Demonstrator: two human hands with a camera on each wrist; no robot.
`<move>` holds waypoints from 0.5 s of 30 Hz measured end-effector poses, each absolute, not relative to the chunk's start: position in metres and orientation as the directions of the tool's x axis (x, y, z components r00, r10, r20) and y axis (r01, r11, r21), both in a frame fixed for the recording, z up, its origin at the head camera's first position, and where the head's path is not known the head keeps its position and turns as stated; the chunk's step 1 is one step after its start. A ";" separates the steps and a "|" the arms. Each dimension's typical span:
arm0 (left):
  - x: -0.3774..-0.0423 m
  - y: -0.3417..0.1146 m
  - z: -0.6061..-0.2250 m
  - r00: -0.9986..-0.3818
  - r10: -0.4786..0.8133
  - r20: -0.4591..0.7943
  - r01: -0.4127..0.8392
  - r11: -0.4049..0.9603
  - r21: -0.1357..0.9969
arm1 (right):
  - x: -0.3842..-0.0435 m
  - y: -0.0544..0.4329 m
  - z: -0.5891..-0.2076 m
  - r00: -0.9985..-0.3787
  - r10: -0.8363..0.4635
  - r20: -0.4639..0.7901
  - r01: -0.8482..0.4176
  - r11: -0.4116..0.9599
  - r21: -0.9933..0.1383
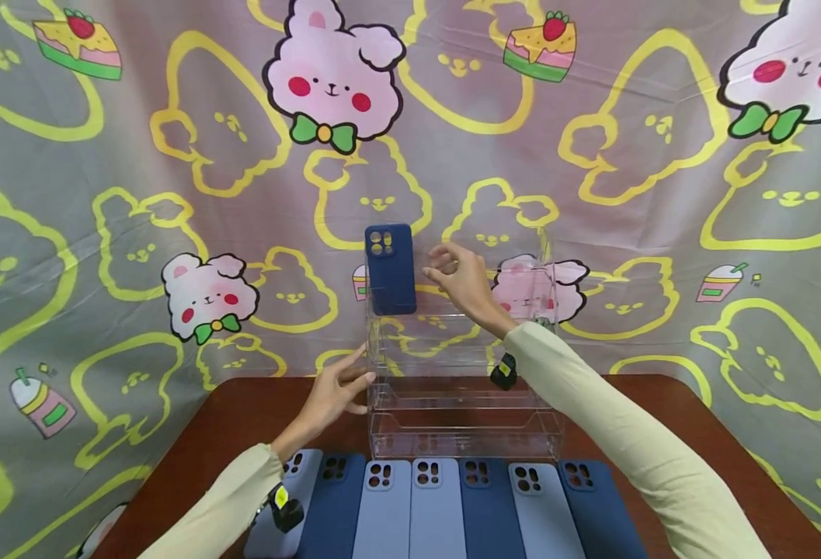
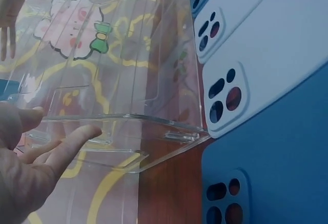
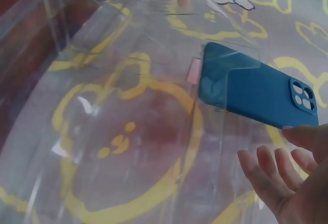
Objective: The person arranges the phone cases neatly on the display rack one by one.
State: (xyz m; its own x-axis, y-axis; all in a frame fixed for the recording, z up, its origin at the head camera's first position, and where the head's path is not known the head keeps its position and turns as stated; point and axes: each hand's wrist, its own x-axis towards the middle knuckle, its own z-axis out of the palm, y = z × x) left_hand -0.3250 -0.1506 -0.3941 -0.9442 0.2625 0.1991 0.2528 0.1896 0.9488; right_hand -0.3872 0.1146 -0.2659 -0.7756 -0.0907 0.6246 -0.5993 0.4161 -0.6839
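A dark blue phone case (image 1: 392,272) stands upright at the left end of the top tier of a clear plastic tiered rack (image 1: 462,444). To the right of that case is my right hand (image 1: 460,281), its fingers loosely bent and holding nothing. A small gap shows between hand and case in the head view; in the right wrist view the thumb (image 3: 302,136) appears close to the case's edge. My left hand (image 1: 332,394) is at the rack's left side with fingers extended. Whether its fingertips touch the plastic I cannot tell.
Several phone cases lie in a row before the rack on the brown table (image 1: 207,435), some light blue (image 1: 438,512), others dark blue (image 1: 490,512). Behind hangs a patterned cloth (image 1: 452,171). Black wrist devices (image 1: 287,512) show on both sleeves.
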 end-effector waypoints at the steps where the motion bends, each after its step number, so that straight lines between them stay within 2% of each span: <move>1: -0.325 -0.151 -0.393 -0.945 0.263 0.196 0.250 0.189 0.950 | -0.386 0.116 -0.268 -0.779 -0.098 0.619 -0.598 0.411 -0.688; 7: -0.326 -0.152 -0.388 -0.939 0.280 0.199 0.255 0.179 0.950 | -0.382 0.133 -0.275 -0.787 -0.120 0.606 -0.599 0.389 -0.700; 15: -0.332 -0.154 -0.390 -0.935 0.297 0.195 0.242 0.132 0.961 | -0.369 0.159 -0.278 -0.828 -0.141 0.542 -0.550 0.388 -0.739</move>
State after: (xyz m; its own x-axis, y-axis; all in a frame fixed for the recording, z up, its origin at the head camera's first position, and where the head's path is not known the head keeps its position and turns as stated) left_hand -0.3315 -0.1538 -0.3903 -0.9347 0.2975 0.1946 0.2422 0.1322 0.9612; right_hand -0.3695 0.1590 -0.2779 -0.8283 -0.1415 0.5421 -0.5501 0.3885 -0.7392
